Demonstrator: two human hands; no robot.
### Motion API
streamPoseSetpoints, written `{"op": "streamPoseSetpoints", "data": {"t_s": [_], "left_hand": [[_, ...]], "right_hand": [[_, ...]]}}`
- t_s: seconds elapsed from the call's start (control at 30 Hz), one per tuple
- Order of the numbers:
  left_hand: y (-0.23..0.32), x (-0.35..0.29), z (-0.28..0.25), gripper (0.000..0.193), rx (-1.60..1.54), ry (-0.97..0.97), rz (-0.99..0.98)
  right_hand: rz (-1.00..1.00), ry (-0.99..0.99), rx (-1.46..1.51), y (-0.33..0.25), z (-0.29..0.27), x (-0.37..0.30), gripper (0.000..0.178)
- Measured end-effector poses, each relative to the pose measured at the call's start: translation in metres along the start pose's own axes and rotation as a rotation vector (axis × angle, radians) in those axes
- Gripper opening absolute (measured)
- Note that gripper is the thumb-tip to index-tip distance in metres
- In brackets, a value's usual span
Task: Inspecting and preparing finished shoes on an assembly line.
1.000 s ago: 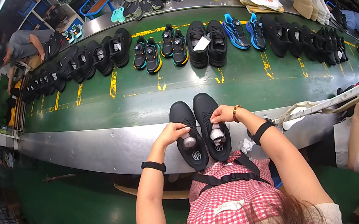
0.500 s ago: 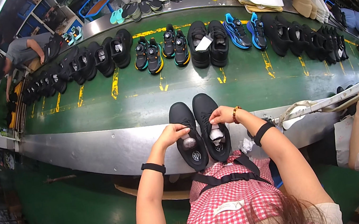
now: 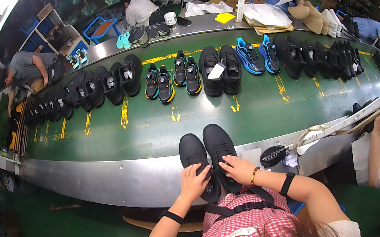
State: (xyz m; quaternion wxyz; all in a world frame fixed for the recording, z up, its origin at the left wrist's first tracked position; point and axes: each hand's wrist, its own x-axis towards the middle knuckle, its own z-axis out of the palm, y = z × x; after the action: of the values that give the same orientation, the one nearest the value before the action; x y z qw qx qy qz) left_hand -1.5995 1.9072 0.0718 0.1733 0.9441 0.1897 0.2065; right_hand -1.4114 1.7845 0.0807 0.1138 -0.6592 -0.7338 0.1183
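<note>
Our left hand and right hand lie flat, fingers spread, on two black shoes; more pairs queue at twelve o'clock, untouched.

shoe factory | green conveyor belt | rows of shoes

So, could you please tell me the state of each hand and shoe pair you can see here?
Left hand: fingers pressing on the left black shoe.
Right hand: resting on the right black shoe.
Black shoe pair: side by side, toes away, on the conveyor belt's near edge.
Blue sneakers: paired, untouched.
</note>
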Motion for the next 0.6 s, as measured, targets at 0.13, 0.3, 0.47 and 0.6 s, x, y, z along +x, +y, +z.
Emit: {"op": "streamPoseSetpoints", "data": {"t_s": [0.13,0.3,0.47,0.6], "left_hand": [[-0.005,-0.006,0.011,0.048,0.101,0.041,0.025],[-0.005,-0.004,0.001,0.053,-0.112,-0.058,-0.080],[-0.024,-0.022,0.024,0.052,-0.348,0.183,-0.374],[-0.035,-0.018,0.043,0.043,-0.372,0.371,-0.689]], "right_hand": [[0.020,-0.051,-0.010,-0.011,-0.003,0.003,0.058],[0.022,-0.091,0.033,-0.014,-0.011,0.003,0.062],[0.009,-0.114,0.221,-0.039,-0.019,0.000,0.036],[0.098,-0.521,0.156,-0.055,-0.022,0.012,0.044]]}}
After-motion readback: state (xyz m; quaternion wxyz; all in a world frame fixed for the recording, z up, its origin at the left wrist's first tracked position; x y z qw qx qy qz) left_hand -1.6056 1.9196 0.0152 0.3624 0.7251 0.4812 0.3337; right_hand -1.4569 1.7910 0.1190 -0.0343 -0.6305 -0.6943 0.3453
